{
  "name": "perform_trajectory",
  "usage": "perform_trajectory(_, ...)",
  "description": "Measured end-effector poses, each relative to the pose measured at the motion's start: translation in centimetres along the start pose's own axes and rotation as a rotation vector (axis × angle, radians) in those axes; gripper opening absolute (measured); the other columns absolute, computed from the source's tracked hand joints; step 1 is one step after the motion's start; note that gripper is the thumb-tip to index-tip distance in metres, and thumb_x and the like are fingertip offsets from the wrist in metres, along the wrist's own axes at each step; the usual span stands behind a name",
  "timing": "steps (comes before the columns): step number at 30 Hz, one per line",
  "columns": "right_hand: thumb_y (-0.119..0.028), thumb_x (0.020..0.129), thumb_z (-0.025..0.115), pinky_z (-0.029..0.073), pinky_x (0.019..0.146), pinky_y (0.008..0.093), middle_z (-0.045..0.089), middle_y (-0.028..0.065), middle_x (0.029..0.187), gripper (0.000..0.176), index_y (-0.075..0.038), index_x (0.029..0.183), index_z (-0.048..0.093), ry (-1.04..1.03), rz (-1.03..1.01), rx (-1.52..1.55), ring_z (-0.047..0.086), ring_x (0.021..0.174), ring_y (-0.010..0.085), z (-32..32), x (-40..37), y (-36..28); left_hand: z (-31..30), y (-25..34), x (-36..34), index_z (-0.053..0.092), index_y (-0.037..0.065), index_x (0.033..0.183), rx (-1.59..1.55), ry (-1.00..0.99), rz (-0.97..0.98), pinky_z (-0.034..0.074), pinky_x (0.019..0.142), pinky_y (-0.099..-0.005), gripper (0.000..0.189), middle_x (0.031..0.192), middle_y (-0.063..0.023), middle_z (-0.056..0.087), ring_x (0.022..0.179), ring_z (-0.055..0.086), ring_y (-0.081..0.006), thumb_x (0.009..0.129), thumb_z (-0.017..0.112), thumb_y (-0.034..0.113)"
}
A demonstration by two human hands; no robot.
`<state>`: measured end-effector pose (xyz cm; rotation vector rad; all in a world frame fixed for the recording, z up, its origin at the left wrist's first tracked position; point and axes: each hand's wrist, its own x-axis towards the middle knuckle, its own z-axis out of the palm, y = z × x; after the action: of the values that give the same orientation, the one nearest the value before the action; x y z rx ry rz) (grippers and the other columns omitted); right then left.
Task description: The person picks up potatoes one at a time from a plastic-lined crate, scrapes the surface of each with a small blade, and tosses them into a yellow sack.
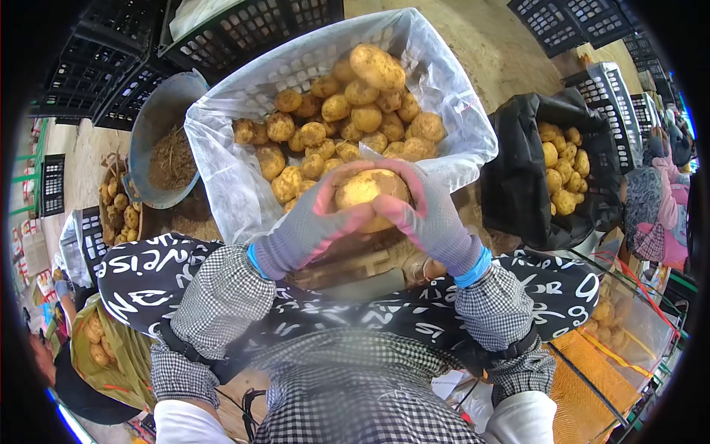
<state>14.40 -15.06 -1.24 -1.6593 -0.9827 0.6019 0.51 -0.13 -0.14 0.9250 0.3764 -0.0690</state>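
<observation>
Both of my gloved hands hold one large yellow potato (366, 189) in front of my chest. My left hand (310, 226) wraps it from the left, its pink thumb across the underside. From the right, my right hand (429, 214) covers it with fingers over the top. Just beyond the hands stands a crate lined with a white bag (222, 159), heaped with potatoes (347, 111).
A black-lined crate of potatoes (563, 166) sits to the right, with a person in patterned clothes (651, 207) beyond it. A grey bucket holding dirt (166, 140) stands left. Empty black crates (111, 52) are stacked at the back. An orange mesh sack (584, 385) lies lower right.
</observation>
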Motion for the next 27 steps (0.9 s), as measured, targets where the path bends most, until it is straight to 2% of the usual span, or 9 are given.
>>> perform_trajectory(3,-0.026,0.097,0.055,0.049,0.087,0.0343,0.066,0.0167,0.103,0.033,0.0,0.116,0.062,-0.034,-0.06,-0.007,0.065,0.094,0.0271,0.0,-0.1,0.5,0.3,0.7,-0.4,0.035,0.005,0.144,-0.033,-0.026,-0.08,0.047,0.101,-0.032,0.07,0.136,-0.0091,0.046,0.122,0.051,-0.0175,0.089,0.073,0.025)
perform_trajectory(6,-0.041,0.099,0.054,0.045,0.092,0.03,0.061,0.01,0.112,0.049,0.001,0.123,0.056,-0.086,0.303,0.151,0.058,0.103,0.016,-1.1,-0.3,1.0,0.5,1.2,0.3,0.038,0.004,0.143,0.2,-0.122,0.008,0.043,0.105,-0.0328,0.069,0.135,-0.0092,0.047,0.125,0.049,-0.0182,0.088,0.073,0.025)
perform_trajectory(9,-0.032,0.095,0.06,0.049,0.086,0.0382,0.064,0.0185,0.107,0.038,0.0,0.116,0.059,-0.075,0.288,0.133,0.063,0.098,0.0291,-1.1,0.2,2.2,0.4,1.2,0.0,0.04,0.004,0.142,0.092,-0.106,-0.018,0.04,0.108,-0.0324,0.07,0.136,-0.0085,0.047,0.126,0.048,-0.0182,0.086,0.075,0.025)
perform_trajectory(15,-0.04,0.096,0.058,0.049,0.085,0.0369,0.064,0.0176,0.102,0.049,0.002,0.12,0.057,0.023,0.061,-0.024,0.063,0.097,0.0258,0.8,-1.2,-0.3,0.0,0.7,0.2,0.039,0.003,0.143,0.354,-0.052,0.072,0.039,0.108,-0.0324,0.077,0.137,-0.0091,0.048,0.127,0.047,-0.0176,0.081,0.08,0.026)
perform_trajectory(20,-0.045,0.097,0.056,0.052,0.075,0.0358,0.063,0.0169,0.099,0.054,0.002,0.123,0.055,-0.135,0.373,0.222,0.064,0.085,0.0258,-0.1,-0.7,-1.1,-0.1,0.8,0.2,0.039,0.003,0.143,0.393,-0.02,-0.018,0.039,0.107,-0.0315,0.079,0.137,-0.0093,0.049,0.127,0.048,-0.017,0.079,0.082,0.026)
perform_trajectory(21,-0.044,0.097,0.055,0.052,0.072,0.0358,0.063,0.0168,0.098,0.053,0.002,0.123,0.055,-0.153,0.44,0.256,0.064,0.082,0.0257,-0.2,-0.7,-1.2,-0.2,0.8,0.2,0.04,0.004,0.143,0.408,-0.011,-0.028,0.04,0.101,-0.0294,0.079,0.135,-0.0085,0.05,0.119,0.049,-0.0151,0.079,0.082,0.023)
perform_trajectory(23,-0.041,0.099,0.052,0.052,0.068,0.0356,0.063,0.0148,0.095,0.048,0.002,0.121,0.057,-0.094,0.251,0.124,0.063,0.078,0.0241,0.1,-0.9,-0.4,-0.2,0.9,0.2,0.04,0.006,0.143,0.433,0.012,-0.055,0.045,0.082,-0.0234,0.078,0.129,-0.0063,0.052,0.095,0.054,-0.0097,0.077,0.081,0.015)
perform_trajectory(25,-0.037,0.1,0.05,0.052,0.066,0.0353,0.063,0.0131,0.094,0.043,0.002,0.119,0.058,-0.043,0.176,0.003,0.063,0.076,0.0227,0.3,-1.1,1.2,-0.3,0.5,0.3,0.041,0.006,0.142,0.416,0.007,-0.045,0.045,0.083,-0.0236,0.078,0.13,-0.0063,0.051,0.095,0.054,-0.0097,0.077,0.082,0.014)
perform_trajectory(27,-0.032,0.101,0.049,0.052,0.067,0.0351,0.064,0.0115,0.094,0.039,0.002,0.117,0.059,-0.002,0.215,-0.105,0.062,0.076,0.0213,0.1,-0.7,2.7,-0.4,-0.3,0.4,0.04,0.003,0.142,0.359,-0.03,0.009,0.038,0.108,-0.0318,0.079,0.139,-0.009,0.048,0.127,0.047,-0.0169,0.078,0.082,0.022)
